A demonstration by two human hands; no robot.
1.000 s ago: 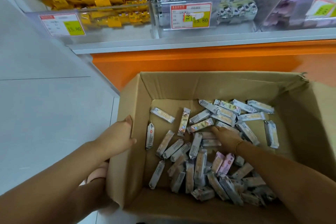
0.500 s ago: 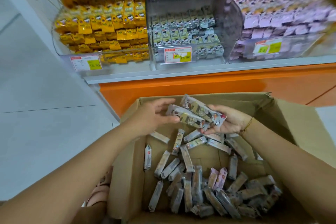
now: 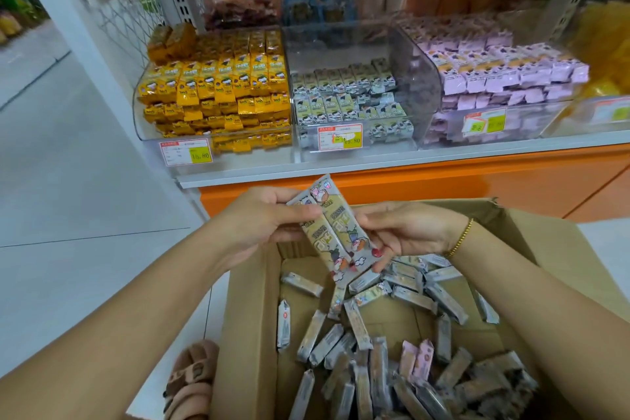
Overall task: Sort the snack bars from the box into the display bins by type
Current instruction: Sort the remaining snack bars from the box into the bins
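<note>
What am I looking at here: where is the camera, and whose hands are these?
There is no machine. A person wears one camera on the head, aimed forward and down, so both arms reaching in from below are their own. The left hand and right hand together hold a few cream snack bars above an open cardboard box holding many loose bars. Behind it, a shelf carries clear bins: yellow packs, cream packs in the middle, and pink packs on the right.

Cream bars (image 3: 335,235) (cartoon print), brown box (image 3: 250,314)
</note>
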